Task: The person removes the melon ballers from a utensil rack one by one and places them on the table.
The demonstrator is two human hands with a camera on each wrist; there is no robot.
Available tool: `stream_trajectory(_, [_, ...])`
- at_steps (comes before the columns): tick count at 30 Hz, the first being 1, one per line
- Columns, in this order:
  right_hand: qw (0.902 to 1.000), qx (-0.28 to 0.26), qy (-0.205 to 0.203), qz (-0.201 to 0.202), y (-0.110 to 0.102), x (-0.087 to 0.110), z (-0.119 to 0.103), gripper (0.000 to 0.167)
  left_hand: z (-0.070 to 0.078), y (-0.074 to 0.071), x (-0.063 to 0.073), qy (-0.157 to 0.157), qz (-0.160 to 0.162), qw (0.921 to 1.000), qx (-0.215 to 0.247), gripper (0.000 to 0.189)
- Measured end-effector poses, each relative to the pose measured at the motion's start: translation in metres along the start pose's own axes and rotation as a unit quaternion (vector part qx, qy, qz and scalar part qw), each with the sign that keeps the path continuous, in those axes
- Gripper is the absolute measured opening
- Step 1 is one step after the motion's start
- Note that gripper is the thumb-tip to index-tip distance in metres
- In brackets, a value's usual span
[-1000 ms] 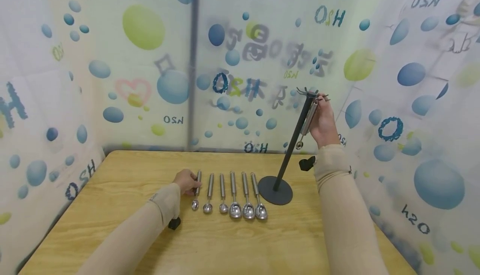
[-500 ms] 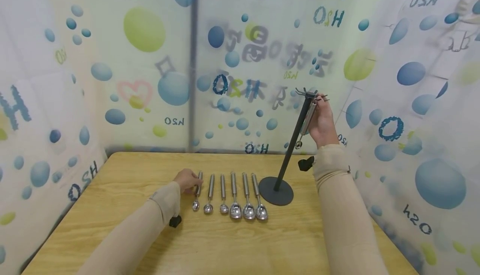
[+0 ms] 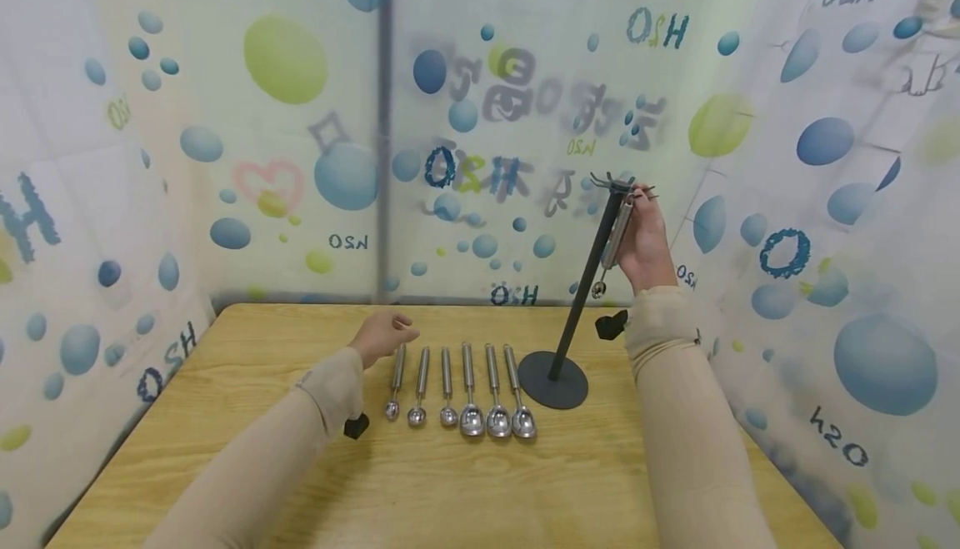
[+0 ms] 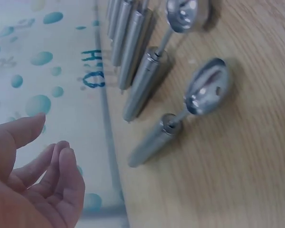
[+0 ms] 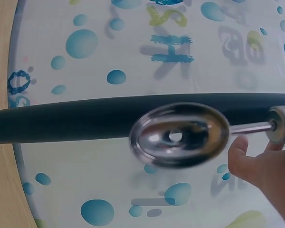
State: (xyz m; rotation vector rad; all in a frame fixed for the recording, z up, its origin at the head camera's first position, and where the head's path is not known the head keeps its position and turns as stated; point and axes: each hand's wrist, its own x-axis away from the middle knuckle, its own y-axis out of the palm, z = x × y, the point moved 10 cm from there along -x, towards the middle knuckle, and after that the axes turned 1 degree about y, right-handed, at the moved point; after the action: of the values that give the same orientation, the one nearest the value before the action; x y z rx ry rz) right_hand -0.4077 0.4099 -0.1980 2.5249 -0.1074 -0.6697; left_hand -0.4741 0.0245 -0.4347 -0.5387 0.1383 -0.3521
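Observation:
In the head view my left hand (image 3: 381,336) is just above the handle end of the leftmost melon baller (image 3: 397,378). In the left wrist view its fingers and thumb are loosely bent, apart, with nothing between them; the melon baller (image 4: 204,90) lies on the table beside it. My right hand (image 3: 647,241) is up at the hooks of a black stand (image 3: 588,282), its fingers at the top of another melon baller (image 3: 617,237) that hangs bowl-down along the post. The right wrist view gives its oval, holed bowl (image 5: 180,137); the grip on the handle is partly out of view.
To the right of the leftmost melon baller lie more steel scoops in a row, handles away from me: two small-bowled (image 3: 420,386), then several with wider bowls (image 3: 471,391). The stand's round base (image 3: 555,391) sits just right of them on the wooden table (image 3: 465,491). Patterned curtains (image 3: 300,157) surround the table.
My left hand has let go of the leftmost melon baller's handle and moved up and away from it. The right hand and the hanging melon baller stay nearly still.

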Motion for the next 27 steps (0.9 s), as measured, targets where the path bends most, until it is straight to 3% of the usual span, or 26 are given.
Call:
stream_trajectory(4, [0.9998, -0.020, 0.001, -0.001, 0.000, 0.001, 0.001, 0.009, 0.015, 0.000, 0.001, 0.020, 0.010, 0.9995, 0.021, 0.042])
stream_trajectory(10, [1.0000, -0.003, 0.001, 0.008, -0.002, 0.000, 0.001, 0.007, 0.044, 0.002, 0.002, 0.069, 0.016, 0.9955, 0.063, 0.041])
stream_trajectory(15, [0.9999, 0.009, -0.002, 0.005, -0.003, -0.001, 0.000, 0.010, 0.067, 0.003, 0.003, 0.101, 0.029, 0.9933, 0.048, 0.041])
stream_trajectory(27, [0.9988, -0.048, -0.007, -0.005, -0.003, 0.002, 0.001, 0.011, 0.122, 0.012, 0.012, 0.162, 0.025, 0.9855, 0.045, 0.039])
